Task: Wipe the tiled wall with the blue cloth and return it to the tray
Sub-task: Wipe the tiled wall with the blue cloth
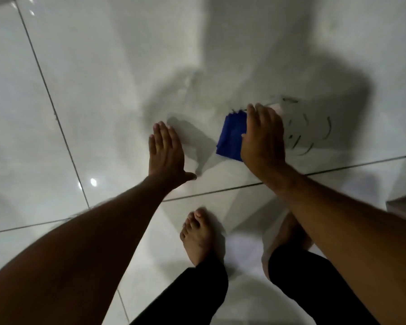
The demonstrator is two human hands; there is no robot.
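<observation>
Cloth, one piece, deep blue and folded into a flat pad, lies against the tiled wall under the right hand, showing just left of its fingers. That hand presses it with straight, closed-up fingers. The left hand rests flat on the wall left of the cloth, thumb spread. Several dark curved marks sit just right of the right hand.

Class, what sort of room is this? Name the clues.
Probably a bathroom or similar wet room: glossy white tiles cover wall and floor, a foot is bare, and the right hand presses a blue cloth to the wall.
</observation>
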